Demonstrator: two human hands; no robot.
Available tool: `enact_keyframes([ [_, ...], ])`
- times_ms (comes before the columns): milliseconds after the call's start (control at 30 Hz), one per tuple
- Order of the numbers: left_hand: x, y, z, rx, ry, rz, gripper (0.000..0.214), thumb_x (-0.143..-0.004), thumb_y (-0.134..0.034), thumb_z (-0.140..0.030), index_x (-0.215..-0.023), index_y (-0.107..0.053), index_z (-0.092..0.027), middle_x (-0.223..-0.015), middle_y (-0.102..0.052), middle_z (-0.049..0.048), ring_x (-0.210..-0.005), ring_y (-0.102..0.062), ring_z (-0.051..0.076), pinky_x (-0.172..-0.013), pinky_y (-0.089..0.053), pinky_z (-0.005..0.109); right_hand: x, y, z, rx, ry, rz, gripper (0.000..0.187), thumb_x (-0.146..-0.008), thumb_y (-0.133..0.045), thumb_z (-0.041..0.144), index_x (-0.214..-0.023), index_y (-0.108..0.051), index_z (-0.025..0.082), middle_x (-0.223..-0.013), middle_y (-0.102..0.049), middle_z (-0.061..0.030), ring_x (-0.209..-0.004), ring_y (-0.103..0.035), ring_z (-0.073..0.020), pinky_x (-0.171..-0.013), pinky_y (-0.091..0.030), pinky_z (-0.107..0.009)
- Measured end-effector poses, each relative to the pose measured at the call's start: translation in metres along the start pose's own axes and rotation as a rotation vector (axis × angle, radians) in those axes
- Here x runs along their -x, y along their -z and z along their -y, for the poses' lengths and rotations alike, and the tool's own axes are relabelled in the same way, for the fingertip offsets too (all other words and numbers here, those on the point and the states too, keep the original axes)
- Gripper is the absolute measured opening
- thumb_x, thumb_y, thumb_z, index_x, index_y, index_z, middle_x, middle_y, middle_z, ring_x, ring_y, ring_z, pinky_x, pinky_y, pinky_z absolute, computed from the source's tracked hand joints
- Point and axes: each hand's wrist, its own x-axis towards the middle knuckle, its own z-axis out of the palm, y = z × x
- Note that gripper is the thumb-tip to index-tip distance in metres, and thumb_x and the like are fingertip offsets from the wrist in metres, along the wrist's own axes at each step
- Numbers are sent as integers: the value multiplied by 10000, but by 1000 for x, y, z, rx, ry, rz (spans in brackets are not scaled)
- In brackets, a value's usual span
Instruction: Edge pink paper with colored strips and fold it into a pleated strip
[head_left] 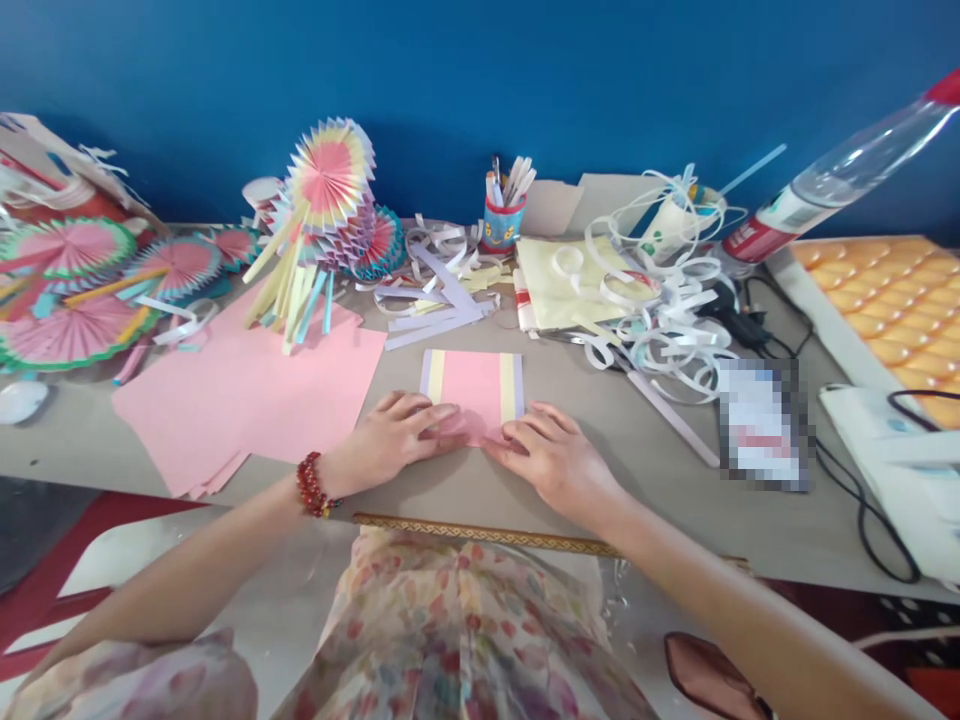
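The floral garment (pixel 465 620) lies below the half-curled left hand (pixel 386 440) and right hand (pixel 566 468), holding the near edge of the striped paper (pixel 471 385), which uneven pressure could crease crookedly.

a deep blue wall (pixel 465 80) (quite plain) behind a long grey-brown table (pixel 645 470)

near corners of paper (pixel 471 385) hidden; bottle (pixel 836 185) cropped

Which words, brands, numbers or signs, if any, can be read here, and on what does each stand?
No text is readable.
Bottle label: too blurred to read.
Pixelated item at right: obscured, unreadable.
Striped paper: no writing visible.
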Motion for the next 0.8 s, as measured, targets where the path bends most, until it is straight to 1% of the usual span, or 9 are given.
enact_keyframes([
  [167, -5, 9, 0, 41, -41, 0, 513, -998, -444, -193, -1468, -358, -378, -1532, -388, 9, -1347, -388, 261, -1085, -319, 483, -2, 5, 15, 69, 4, 56, 296, -926, -555, 153, -1203, -656, 188, -1078, -667, -61, -991, -525, -225, -1028, -361, -399],
  [267, -6, 15, -14, 69, -37, 8, 472, -1008, -388, -178, -1460, -396, -315, -1530, -394, 13, -1434, -285, 250, -1156, -221, 523, -5, 10, 26, 97, -45, 81, 262, -911, -568, 152, -1146, -682, 175, -1108, -663, -66, -998, -529, -231, -1009, -388, -389],
  [333, -7, 15, -28, 102, -22, 4, 456, -1007, -372, -189, -1458, -410, -240, -1506, -430, 47, -1463, -233, 221, -1200, -142, 504, -8, 11, 32, 111, -82, 92, 253, -906, -565, 152, -1122, -694, 171, -1101, -669, -73, -992, -536, -236, -983, -415, -384],
  [400, -6, 12, -43, 140, 35, 2, 518, -1013, -381, -326, -1498, -331, -149, -1532, -380, 99, -1473, -205, 233, -1220, -93, 477, -8, 11, 37, 119, -94, 101, 254, -901, -556, 148, -1108, -702, 162, -1130, -671, -82, -1016, -539, -246, -968, -432, -383],
  [467, -3, 6, -53, 191, 50, -2, 742, -977, -371, -559, -1531, -216, -90, -1564, -300, 133, -1474, -193, 273, -1219, -110, 458, -7, 9, 39, 112, -100, 101, 281, -895, -543, 137, -1130, -697, 159, -1185, -665, -86, -1054, -542, -254, -947, -450, -378],
  [533, 0, 1, -57, 233, 46, 0, 914, -912, -352, -699, -1547, -124, -84, -1585, -233, 143, -1477, -173, 299, -1211, -140, 453, -3, 5, 40, 90, -119, 99, 334, -896, -529, 129, -1196, -669, 171, -1221, -662, -76, -1082, -550, -250, -927, -466, -367],
  [600, 4, -3, -56, 259, 36, 9, 964, -882, -339, -744, -1555, -67, -110, -1596, -192, 132, -1481, -150, 307, -1207, -145, 456, 1, 3, 41, 72, -135, 90, 364, -904, -519, 133, -1244, -642, 171, -1259, -651, -70, -1136, -540, -244, -964, -456, -366],
  [700, 8, -6, -51, 257, 63, 7, 961, -881, -332, -747, -1558, -44, -129, -1603, -160, 128, -1486, -124, 305, -1210, -121, 456, 5, 0, 40, 62, -155, 54, 347, -940, -503, 170, -1264, -626, 156, -1302, -632, -58, -1207, -509, -228, -1076, -386, -381],
  [800, 10, -8, -50, 234, 106, -6, 988, -872, -337, -757, -1554, -62, -96, -1601, -145, 157, -1487, -114, 309, -1209, -122, 456, 5, 0, 39, 36, -189, 15, 328, -972, -493, 220, -1274, -620, 209, -1297, -640, -20, -1195, -528, -209, -1098, -371, -382],
])
